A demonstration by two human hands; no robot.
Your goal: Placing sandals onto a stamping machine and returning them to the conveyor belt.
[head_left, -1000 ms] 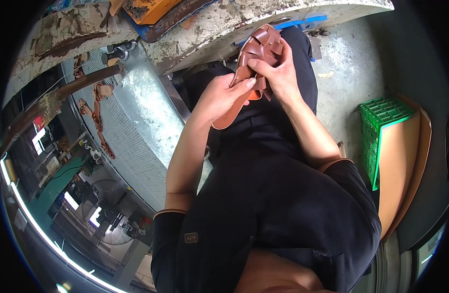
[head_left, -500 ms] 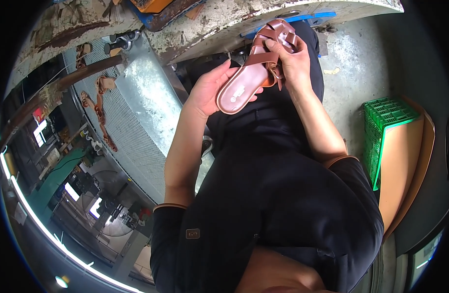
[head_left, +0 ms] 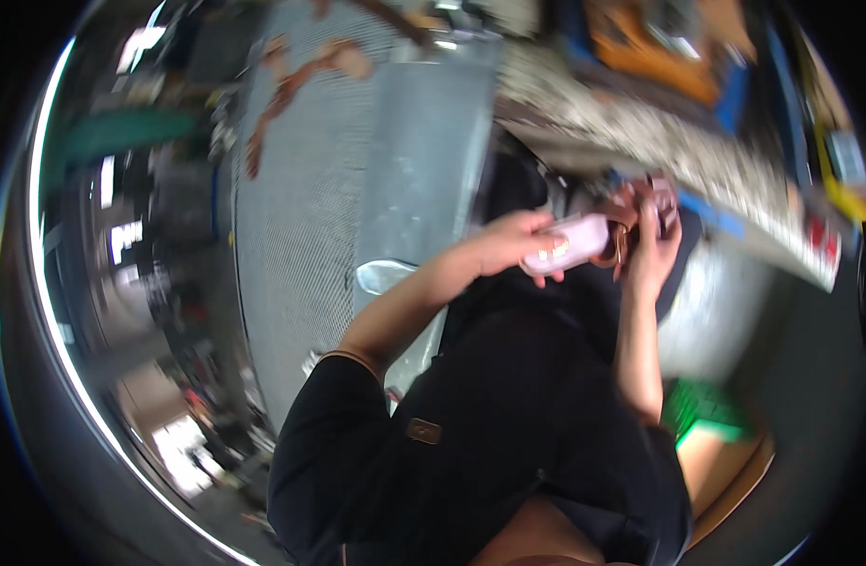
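Head view is pretty smeared, but the sandal [head_left: 593, 241] is easy enough to spot — brown straps, pale insole, sitting around 2 o'clock from the middle of the picture, held up in front of the person's dark clothing. Left hand [head_left: 508, 250] has its grip wrapped around the heel end, fingers [head_left: 546, 253] curled over the pale insole. Right hand [head_left: 651, 255] comes up from below at the sandal's 3 o'clock side, its grip closed on the strap end, thumb up against the brown straps. So both hands are holding the same sandal, one at each end.

Going outward: the surface [head_left: 640, 132] runs across at about 1 o'clock, rough and speckled along its edge, with blurry orange and blue stuff on it — can't tell what. Grey metal panel [head_left: 414, 160] stands at 11 o'clock, with mesh sheeting just left of it. Green crate [head_left: 701, 410] sits down at 4 o'clock, near the right forearm.
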